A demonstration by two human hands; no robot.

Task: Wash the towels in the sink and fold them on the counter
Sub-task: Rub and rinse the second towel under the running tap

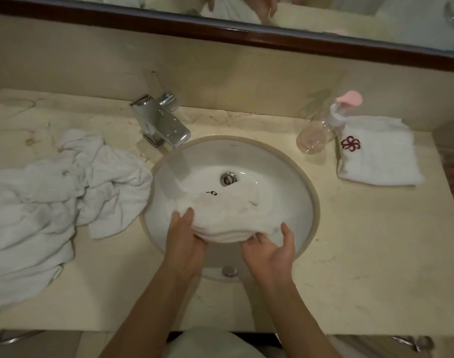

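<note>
A white towel (228, 215) is bunched over the near half of the round white sink (285, 177). My left hand (186, 236) grips its left end, fingers on top. Gripping its right end from below is my right hand (271, 251), palm up. A heap of crumpled white towels (60, 197) lies on the counter to the left of the sink. A folded white towel (378, 156) with a dark red emblem lies flat on the counter at the right.
A chrome faucet (161, 122) stands at the sink's back left, with no water seen running. A clear pump bottle (321, 130) with a pink top stands between the sink and the folded towel. The marble counter (363, 241) ends near me; a mirror (324, 11) runs along the back.
</note>
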